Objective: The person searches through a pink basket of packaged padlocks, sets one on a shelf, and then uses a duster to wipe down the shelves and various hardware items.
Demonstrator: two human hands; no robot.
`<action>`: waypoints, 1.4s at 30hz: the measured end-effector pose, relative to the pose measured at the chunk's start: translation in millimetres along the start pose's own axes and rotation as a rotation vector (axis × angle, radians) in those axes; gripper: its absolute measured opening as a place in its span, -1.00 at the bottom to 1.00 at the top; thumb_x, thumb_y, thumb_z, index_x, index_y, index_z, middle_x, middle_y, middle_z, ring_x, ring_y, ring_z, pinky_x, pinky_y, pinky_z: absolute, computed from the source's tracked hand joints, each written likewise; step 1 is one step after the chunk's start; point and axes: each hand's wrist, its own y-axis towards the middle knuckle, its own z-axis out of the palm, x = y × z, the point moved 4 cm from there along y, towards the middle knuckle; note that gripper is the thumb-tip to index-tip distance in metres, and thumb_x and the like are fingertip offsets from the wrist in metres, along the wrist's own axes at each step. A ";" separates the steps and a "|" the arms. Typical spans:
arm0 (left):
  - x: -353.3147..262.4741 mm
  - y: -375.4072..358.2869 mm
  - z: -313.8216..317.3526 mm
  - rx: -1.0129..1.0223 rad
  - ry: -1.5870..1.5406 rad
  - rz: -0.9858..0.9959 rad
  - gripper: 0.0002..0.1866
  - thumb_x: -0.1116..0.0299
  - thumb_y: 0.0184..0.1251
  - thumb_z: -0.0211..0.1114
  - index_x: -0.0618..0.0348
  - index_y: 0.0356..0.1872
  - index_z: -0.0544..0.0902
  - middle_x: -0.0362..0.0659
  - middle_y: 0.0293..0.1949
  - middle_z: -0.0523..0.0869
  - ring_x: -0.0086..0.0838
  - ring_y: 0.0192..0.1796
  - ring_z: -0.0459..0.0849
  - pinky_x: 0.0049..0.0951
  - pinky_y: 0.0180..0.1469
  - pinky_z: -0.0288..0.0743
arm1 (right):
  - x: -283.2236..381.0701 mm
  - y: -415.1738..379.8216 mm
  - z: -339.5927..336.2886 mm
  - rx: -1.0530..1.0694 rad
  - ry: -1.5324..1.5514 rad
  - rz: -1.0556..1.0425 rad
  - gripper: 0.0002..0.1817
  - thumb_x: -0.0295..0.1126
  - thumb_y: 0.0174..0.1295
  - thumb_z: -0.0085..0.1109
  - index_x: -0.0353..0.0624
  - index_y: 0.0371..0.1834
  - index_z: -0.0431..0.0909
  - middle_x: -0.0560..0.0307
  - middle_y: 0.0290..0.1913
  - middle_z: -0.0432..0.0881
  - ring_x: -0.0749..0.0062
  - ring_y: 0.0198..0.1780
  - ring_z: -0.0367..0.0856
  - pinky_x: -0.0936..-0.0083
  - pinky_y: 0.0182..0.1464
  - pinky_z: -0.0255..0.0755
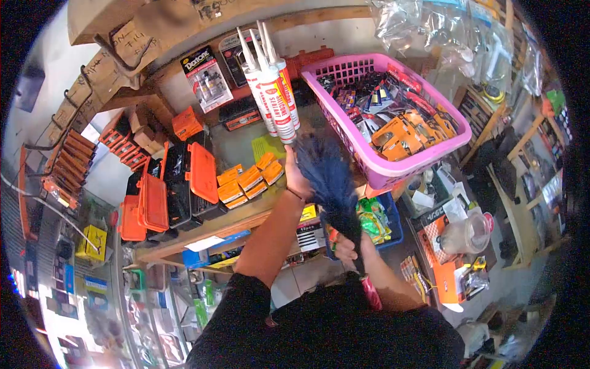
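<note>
My right hand [349,249] is closed around the dark handle of a feather duster [329,178], whose pinkish-red handle end [370,293] shows below my wrist. The duster's dark blue bristles slant up across the shelf. My left hand [297,179] reaches over the shelf, its thumb side right at the base of the silicone sealant tubes [273,101]. Its fingers are hidden behind the bristles, and I cannot tell what they grip. The white, red-lettered tubes stand close together, nozzles up. Right of the bristles is a pink basket [424,157] full of packaged goods.
Small orange boxes [250,178] and open black cases with orange lids [203,173] stand to the left. A carded adhesive pack [207,80] leans at the back. Plastic-wrapped goods [430,31] hang upper right. A blue basket [393,215] and a clear tub [464,234] are lower right.
</note>
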 end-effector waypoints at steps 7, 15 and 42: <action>2.7 -4.7 13.2 0.153 -0.222 -0.110 -0.23 -0.29 0.10 -0.16 0.12 0.18 0.21 -0.01 0.13 0.35 -0.04 0.15 0.30 0.04 0.17 0.11 | 8.4 -1.5 4.9 0.182 0.051 0.160 -0.52 0.02 0.19 -0.34 -0.08 -0.74 0.21 0.29 -0.84 0.13 0.53 -0.85 0.12 0.56 -0.83 0.00; 3.7 -3.7 3.7 0.240 -0.125 -0.023 -0.33 -0.19 0.19 -0.20 0.14 0.14 0.26 -0.11 0.13 0.35 -0.11 0.14 0.32 -0.04 0.15 0.19 | 2.8 13.1 -0.7 0.114 0.107 0.314 -0.52 0.04 0.15 -0.31 -0.02 -0.78 0.19 0.31 -0.87 0.11 0.55 -0.87 0.10 0.58 -0.84 0.00; 9.8 7.6 26.9 0.260 -0.245 -0.178 -0.09 -0.47 -0.06 -0.26 0.11 0.11 0.35 -0.02 0.08 0.42 -0.13 0.11 0.38 -0.01 0.21 0.07 | 30.5 3.1 -50.8 0.491 0.124 0.391 -0.38 0.30 0.04 -0.29 -0.06 -0.76 0.20 0.27 -0.84 0.15 0.54 -0.81 0.13 0.64 -0.81 -0.03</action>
